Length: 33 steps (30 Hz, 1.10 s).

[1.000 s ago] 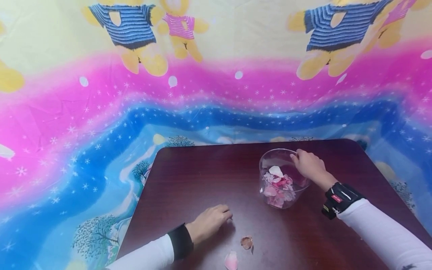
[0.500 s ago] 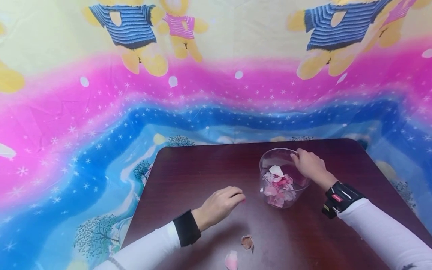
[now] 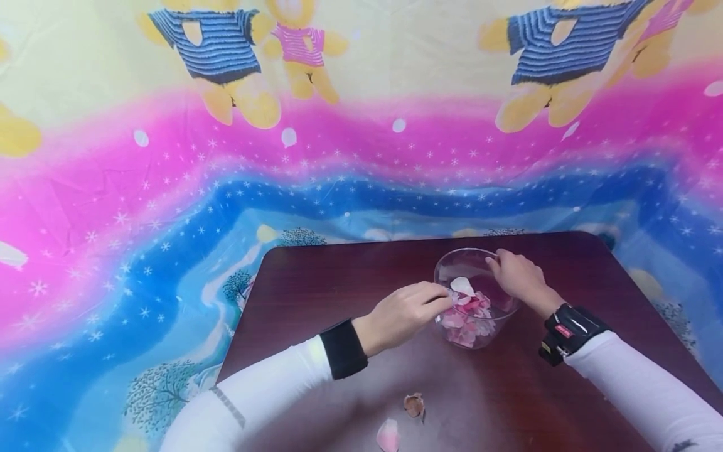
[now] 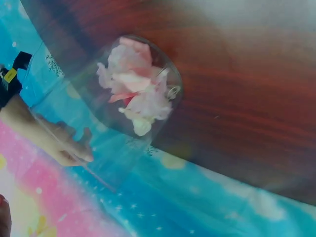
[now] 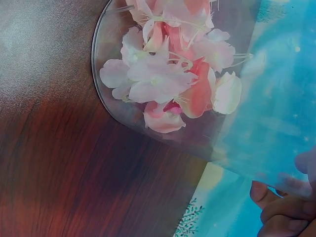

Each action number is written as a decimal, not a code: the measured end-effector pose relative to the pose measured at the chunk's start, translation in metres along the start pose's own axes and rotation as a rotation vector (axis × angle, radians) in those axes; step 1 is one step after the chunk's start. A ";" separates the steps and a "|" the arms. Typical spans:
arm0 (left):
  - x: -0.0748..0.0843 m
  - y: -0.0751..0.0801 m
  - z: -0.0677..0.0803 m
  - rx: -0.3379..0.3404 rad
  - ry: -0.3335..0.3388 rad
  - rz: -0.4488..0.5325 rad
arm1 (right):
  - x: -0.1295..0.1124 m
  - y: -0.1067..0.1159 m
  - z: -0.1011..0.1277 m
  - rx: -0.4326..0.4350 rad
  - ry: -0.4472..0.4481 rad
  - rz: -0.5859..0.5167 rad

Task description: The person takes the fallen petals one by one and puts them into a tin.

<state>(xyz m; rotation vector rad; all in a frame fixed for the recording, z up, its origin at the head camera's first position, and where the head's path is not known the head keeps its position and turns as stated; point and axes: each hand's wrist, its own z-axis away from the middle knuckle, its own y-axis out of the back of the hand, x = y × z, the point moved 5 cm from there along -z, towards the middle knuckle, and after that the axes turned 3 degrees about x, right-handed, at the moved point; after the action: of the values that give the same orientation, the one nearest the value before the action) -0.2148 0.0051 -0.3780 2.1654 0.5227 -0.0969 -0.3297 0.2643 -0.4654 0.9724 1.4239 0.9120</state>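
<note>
A clear glass jar [image 3: 463, 253] stands on the dark wooden table [image 3: 339, 282], part filled with pink and white petals [image 3: 465, 312]. My right hand [image 3: 498, 261] grips the jar's rim on its right side; its fingers [image 4: 69, 148] show through the glass. My left hand [image 3: 444, 297] is at the jar's left rim with its fingertips pinched together, apparently on a small pink petal that they mostly hide. In the right wrist view the petals [image 5: 168, 74] lie heaped on the jar's bottom.
Two loose petals lie on the table near me: a curled brownish one [image 3: 413, 405] and a pink one [image 3: 387, 435]. A bright cartoon-print cloth [image 3: 169, 188] hangs behind and around the table. The table's far edge runs just behind the jar.
My left hand lifted off the table near the front and moved up and right to the jar's left rim. The right hand and the jar stayed put.
</note>
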 end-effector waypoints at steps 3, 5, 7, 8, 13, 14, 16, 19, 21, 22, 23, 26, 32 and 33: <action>-0.003 -0.006 -0.014 -0.010 0.021 0.021 | 0.000 0.001 0.001 0.000 -0.006 0.003; -0.006 -0.014 -0.023 -0.022 0.050 0.043 | 0.001 0.002 0.001 0.005 -0.009 0.006; -0.009 -0.022 -0.030 -0.043 0.087 0.057 | 0.002 0.002 0.002 0.007 -0.012 0.010; -0.011 -0.026 -0.033 -0.056 0.109 0.068 | 0.002 0.002 0.002 0.006 -0.012 0.010; -0.018 -0.051 -0.046 -0.176 0.215 0.081 | 0.001 0.001 0.001 -0.003 -0.020 0.008; -0.018 -0.057 -0.047 -0.219 0.235 0.076 | 0.001 0.001 0.001 -0.003 -0.020 0.007; -0.019 -0.071 -0.048 -0.346 0.272 0.048 | 0.001 0.000 0.000 -0.002 -0.018 0.008; -0.017 -0.090 -0.041 -0.591 0.324 0.034 | 0.002 -0.002 -0.002 -0.006 -0.015 0.008; -0.014 -0.096 -0.034 -0.715 0.346 0.041 | 0.002 -0.003 -0.002 -0.010 -0.017 0.008; -0.012 -0.098 -0.030 -0.755 0.359 0.052 | 0.002 -0.003 -0.002 -0.012 -0.018 0.007; -0.011 -0.098 -0.028 -0.771 0.358 0.055 | 0.003 -0.004 -0.002 -0.008 -0.018 0.008; -0.010 -0.096 -0.023 -0.772 0.351 0.048 | 0.003 -0.002 -0.002 0.004 -0.013 0.009; -0.012 -0.089 -0.013 -0.749 0.352 0.056 | 0.001 -0.002 -0.003 -0.001 -0.010 0.007; -0.012 -0.088 -0.010 -0.744 0.351 0.062 | 0.001 -0.002 -0.002 -0.001 -0.010 0.008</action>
<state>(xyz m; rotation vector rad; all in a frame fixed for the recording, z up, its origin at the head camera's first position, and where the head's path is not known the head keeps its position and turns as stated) -0.2619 0.0552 -0.4351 1.4625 0.5736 0.4531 -0.3322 0.2643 -0.4672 0.9813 1.4112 0.9127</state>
